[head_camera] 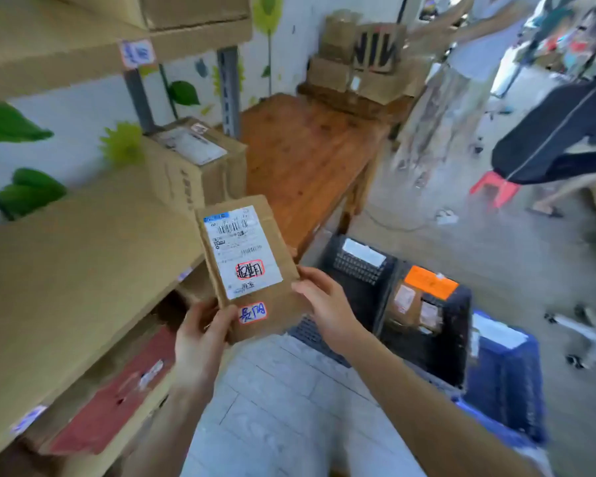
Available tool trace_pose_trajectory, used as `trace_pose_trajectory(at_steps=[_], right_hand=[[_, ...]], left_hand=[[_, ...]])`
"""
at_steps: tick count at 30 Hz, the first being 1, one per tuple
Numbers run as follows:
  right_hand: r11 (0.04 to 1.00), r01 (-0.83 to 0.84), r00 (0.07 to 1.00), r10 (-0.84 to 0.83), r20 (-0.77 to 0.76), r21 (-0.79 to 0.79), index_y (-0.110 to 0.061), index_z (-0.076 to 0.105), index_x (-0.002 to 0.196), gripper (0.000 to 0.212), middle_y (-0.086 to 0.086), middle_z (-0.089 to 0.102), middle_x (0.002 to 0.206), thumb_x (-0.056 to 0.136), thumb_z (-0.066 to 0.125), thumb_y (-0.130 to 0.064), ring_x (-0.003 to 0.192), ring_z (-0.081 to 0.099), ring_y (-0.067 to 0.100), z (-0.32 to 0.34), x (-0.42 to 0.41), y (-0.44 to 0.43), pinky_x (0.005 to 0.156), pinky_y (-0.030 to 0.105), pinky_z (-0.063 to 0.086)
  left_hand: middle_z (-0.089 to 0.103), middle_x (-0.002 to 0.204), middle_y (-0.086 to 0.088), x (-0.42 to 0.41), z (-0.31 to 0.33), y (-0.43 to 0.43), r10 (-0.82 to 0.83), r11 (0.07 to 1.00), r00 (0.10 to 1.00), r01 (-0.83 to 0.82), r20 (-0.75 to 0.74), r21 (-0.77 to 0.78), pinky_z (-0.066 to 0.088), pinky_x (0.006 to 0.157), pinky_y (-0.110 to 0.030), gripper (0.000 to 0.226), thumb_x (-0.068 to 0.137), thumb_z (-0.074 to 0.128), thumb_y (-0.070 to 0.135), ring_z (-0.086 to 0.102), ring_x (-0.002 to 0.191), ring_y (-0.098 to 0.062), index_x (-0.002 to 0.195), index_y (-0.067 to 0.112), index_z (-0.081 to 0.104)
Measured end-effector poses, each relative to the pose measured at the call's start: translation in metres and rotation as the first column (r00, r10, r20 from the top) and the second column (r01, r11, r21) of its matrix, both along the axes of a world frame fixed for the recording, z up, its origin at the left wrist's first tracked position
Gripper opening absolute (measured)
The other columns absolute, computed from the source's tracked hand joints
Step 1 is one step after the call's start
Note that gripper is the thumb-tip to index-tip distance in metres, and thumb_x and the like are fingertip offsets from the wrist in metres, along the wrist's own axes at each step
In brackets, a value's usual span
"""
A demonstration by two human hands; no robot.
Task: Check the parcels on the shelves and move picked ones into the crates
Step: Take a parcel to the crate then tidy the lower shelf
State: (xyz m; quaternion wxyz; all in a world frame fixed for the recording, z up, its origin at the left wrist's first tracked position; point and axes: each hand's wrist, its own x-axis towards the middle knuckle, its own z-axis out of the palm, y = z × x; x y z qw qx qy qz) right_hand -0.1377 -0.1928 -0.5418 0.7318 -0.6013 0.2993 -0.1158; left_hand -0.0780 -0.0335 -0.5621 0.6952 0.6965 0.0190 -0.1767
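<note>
The left grip (200,342) is hiding its fingers behind the parcel (252,270), whose label (241,246) print is blurring beyond reading. Motion blur is smearing the packets (415,309) in the black crate (458,339); the right edge is cutting off a bystander (565,139).

Head cam, wide-angle. Bright, even daylight, brightest toward 1–2 o'clock, where the floor and the people (472,46) wash out and smear w/ motion blur. Sharpest zone is centre: white label (245,251) on the parcel (272,304), barcode lines distinct, small print unreadable. Shadows soft: dark pocket under the shelf board (83,256) at 8 o'clock; interior of the black crate (456,339) at 4 o'clock shows little detail. Barrel distortion bends shelf edges at 9–11 o'clock & stretches the lower frame at 6 o'clock. Boxes (358,56) at 12 o'clock soft, blocky w/ compression. Mild sheen on the wooden table (307,149), approx. 12–1 o'clock.
</note>
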Motion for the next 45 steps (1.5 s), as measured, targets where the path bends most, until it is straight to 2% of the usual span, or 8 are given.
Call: trace_pose_trajectory(at_steps=[6, 12, 17, 23, 28, 36, 39, 45], right_hand=[[0.949, 0.314, 0.949, -0.312, -0.051, 0.031, -0.008, 0.061, 0.11, 0.024, 0.003, 0.062, 0.093, 0.089, 0.05, -0.002, 0.084, 0.054, 0.013, -0.022, -0.127, -0.122, 0.072, 0.022, 0.046], [0.864, 0.503, 0.856, -0.493, -0.155, 0.025, -0.003, 0.058, 0.114, 0.026, 0.008, 0.062, 0.102, 0.089, 0.05, -0.002, 0.094, 0.055, 0.019, -0.054, -0.247, -0.238, 0.09, 0.037, 0.047], [0.812, 0.58, 0.793, -0.546, -0.268, 0.063, -0.021, 0.06, 0.102, 0.017, 0.0, 0.064, 0.098, 0.089, 0.053, -0.011, 0.094, 0.06, 0.017, -0.092, -0.312, -0.309, 0.085, 0.034, 0.052], [0.753, 0.658, 0.686, -0.589, -0.427, 0.017, -0.041, 0.059, 0.088, 0.019, -0.022, 0.062, 0.084, 0.095, 0.048, -0.027, 0.063, 0.06, -0.013, -0.14, -0.36, -0.384, 0.044, 0.007, 0.042], [0.782, 0.619, 0.56, -0.501, -0.659, -0.068, -0.038, 0.046, 0.107, 0.017, -0.01, 0.055, 0.091, 0.098, 0.033, -0.032, 0.071, 0.053, 0.013, -0.211, -0.392, -0.468, 0.049, 0.023, 0.046], [0.649, 0.76, 0.356, -0.472, -0.806, -0.045, -0.02, 0.052, 0.097, 0.012, 0.013, 0.061, 0.106, 0.095, 0.04, -0.023, 0.093, 0.062, 0.034, -0.373, -0.439, -0.583, 0.055, 0.034, 0.053], [0.555, 0.832, 0.324, -0.518, -0.791, -0.022, -0.012, 0.057, 0.101, 0.015, 0.013, 0.062, 0.101, 0.093, 0.044, -0.014, 0.086, 0.059, 0.029, -0.453, -0.451, -0.612, 0.066, 0.038, 0.052], [0.327, 0.938, 0.135, -0.652, -0.746, -0.117, -0.012, 0.066, 0.106, 0.028, 0.007, 0.064, 0.092, 0.091, 0.043, -0.006, 0.066, 0.054, 0.015, -0.614, -0.467, -0.659, 0.049, 0.014, 0.045]], left_hand=[[0.07, 0.096, -0.005, -0.078, -0.024, -0.152, -0.366, 0.929, 0.929, 0.368, -0.048, 0.032, 0.053, 0.078, -0.037, 0.022, 0.084, 0.062, 0.018, 0.066, 0.085, -0.018, 0.105, 0.012, 0.062], [0.069, 0.087, -0.001, -0.173, -0.055, -0.293, -0.55, 0.827, 0.823, 0.56, -0.139, 0.041, 0.05, 0.062, -0.026, 0.007, 0.085, 0.061, 0.015, 0.064, 0.073, -0.009, 0.092, 0.016, 0.062], [0.066, 0.088, -0.001, -0.227, -0.075, -0.379, -0.66, 0.71, 0.704, 0.699, -0.261, 0.089, 0.045, 0.057, -0.022, 0.005, 0.088, 0.059, 0.018, 0.061, 0.072, -0.008, 0.092, 0.02, 0.06], [0.051, 0.093, 0.022, -0.261, -0.11, -0.48, -0.771, 0.33, 0.308, 0.942, -0.557, 0.064, 0.042, 0.074, -0.031, 0.035, 0.087, 0.054, 0.048, 0.052, 0.084, -0.008, 0.118, 0.048, 0.037], [0.058, 0.119, 0.002, -0.284, -0.184, -0.583, -0.694, 0.13, 0.105, 0.991, -0.712, 0.019, 0.046, 0.081, -0.036, 0.07, 0.085, 0.057, 0.049, 0.058, 0.09, -0.022, 0.143, 0.042, 0.018], [0.06, 0.076, -0.008, -0.352, -0.343, -0.712, -0.579, 0.375, 0.293, 0.924, -0.761, 0.071, 0.041, 0.055, -0.025, 0.027, 0.086, 0.063, 0.014, 0.047, 0.062, -0.018, 0.111, 0.007, 0.057], [0.061, 0.083, -0.013, -0.375, -0.42, -0.743, -0.495, 0.458, 0.378, 0.879, -0.782, 0.135, 0.044, 0.06, -0.026, 0.026, 0.085, 0.064, 0.014, 0.052, 0.065, -0.018, 0.105, -0.001, 0.06], [0.063, 0.103, -0.012, -0.416, -0.577, -0.795, -0.402, 0.546, 0.398, 0.827, -0.825, 0.133, 0.047, 0.061, -0.023, 0.028, 0.09, 0.059, 0.016, 0.055, 0.068, -0.014, 0.116, 0.007, 0.057]])
